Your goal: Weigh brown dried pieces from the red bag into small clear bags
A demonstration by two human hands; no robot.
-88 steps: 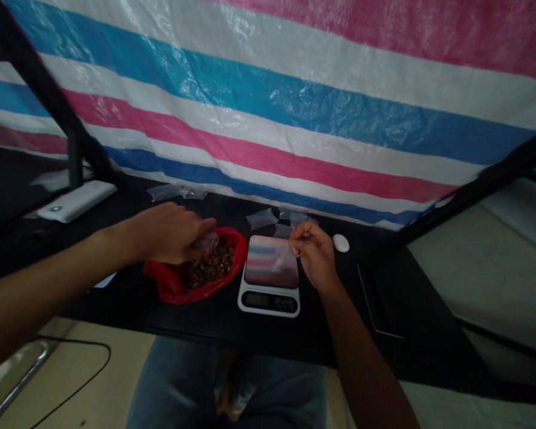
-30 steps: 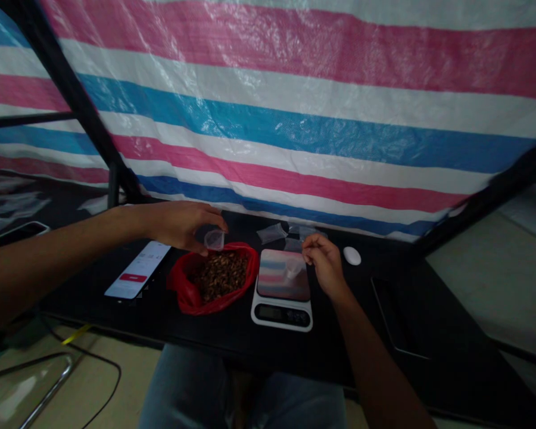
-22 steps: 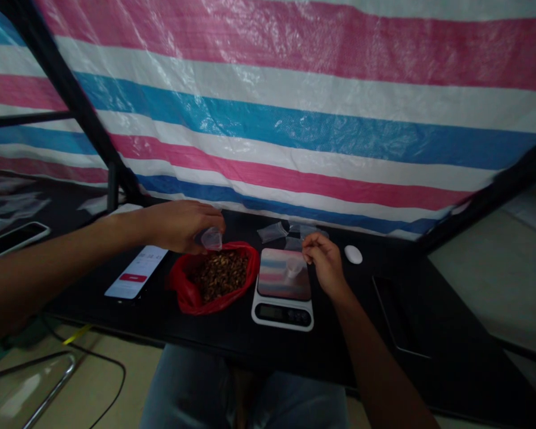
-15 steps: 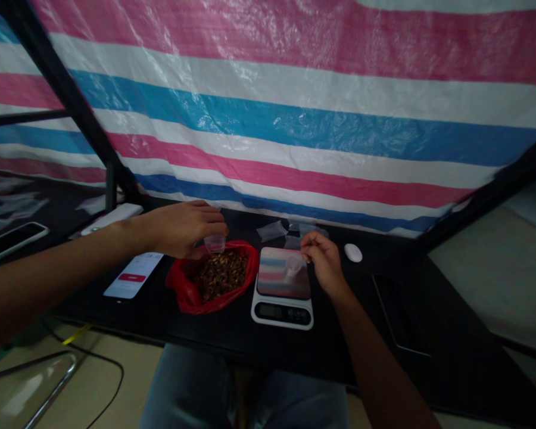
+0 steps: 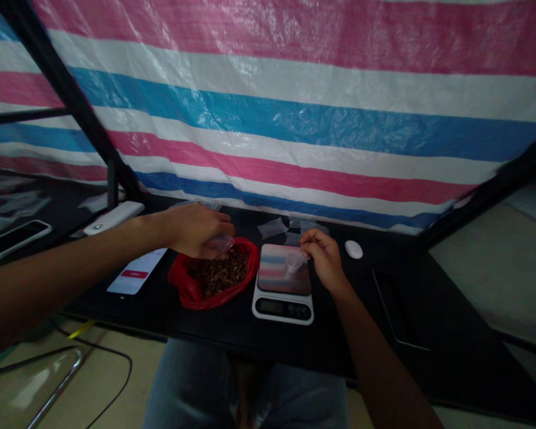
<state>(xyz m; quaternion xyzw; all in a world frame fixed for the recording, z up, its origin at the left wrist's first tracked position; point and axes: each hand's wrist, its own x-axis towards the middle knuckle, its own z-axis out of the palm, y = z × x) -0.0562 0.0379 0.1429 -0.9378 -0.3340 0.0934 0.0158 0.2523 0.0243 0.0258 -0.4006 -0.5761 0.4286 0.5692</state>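
My left hand (image 5: 196, 229) is closed round a small clear plastic cup (image 5: 221, 243), held tilted over a red plastic bag (image 5: 187, 283) of brown seeds (image 5: 221, 273). To the right stands a white kitchen scale (image 5: 283, 305) with a shiny plate. A small clear bag (image 5: 293, 263) sits on that plate. My right hand (image 5: 322, 259) pinches the top edge of this small bag, fingers closed.
A lit phone (image 5: 136, 271) lies left of the red bag and a white power bank (image 5: 114, 217) behind it. Several clear bags (image 5: 272, 227) lie behind the scale, a white oval object (image 5: 354, 249) to its right. A striped tarp (image 5: 295, 107) hangs behind the black table (image 5: 232, 328).
My left hand has lowered and tipped the clear cup down into the red bag of seeds. My right hand has stayed on the small bag on the scale.
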